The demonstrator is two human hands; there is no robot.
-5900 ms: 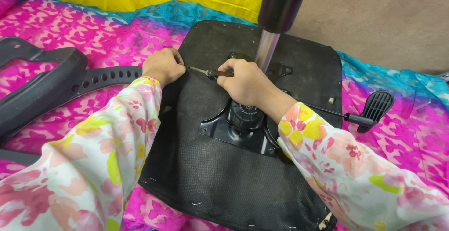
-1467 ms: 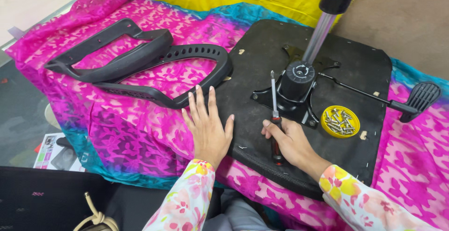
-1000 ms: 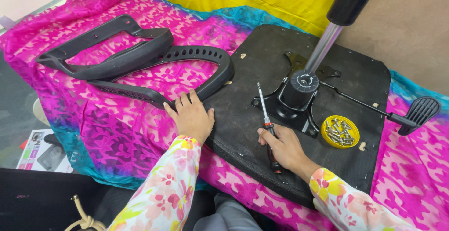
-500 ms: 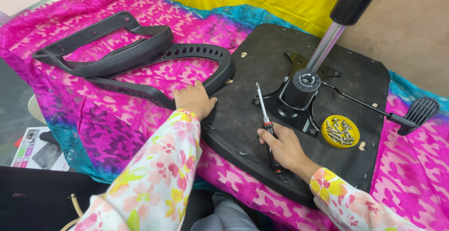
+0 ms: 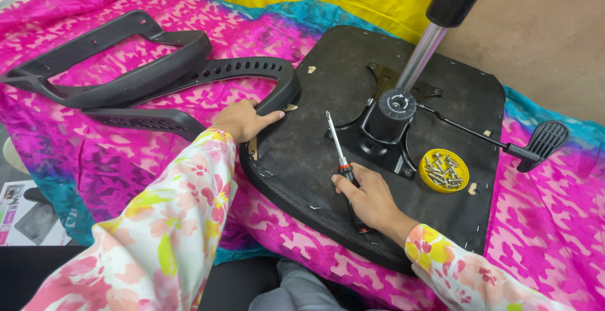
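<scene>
As my left hand (image 5: 242,120) clamps the stiff, light plastic armrest (image 5: 208,84) at frame centre, my right hand (image 5: 368,197) closes on the screwdriver (image 5: 340,163) handle.

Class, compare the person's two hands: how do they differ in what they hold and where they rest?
The right hand grips a screwdriver on the black seat base; the left hand grasps the curved black armrest at the base's edge. Right lies nearer the yellow dish of screws. Both wear floral sleeves.
</scene>
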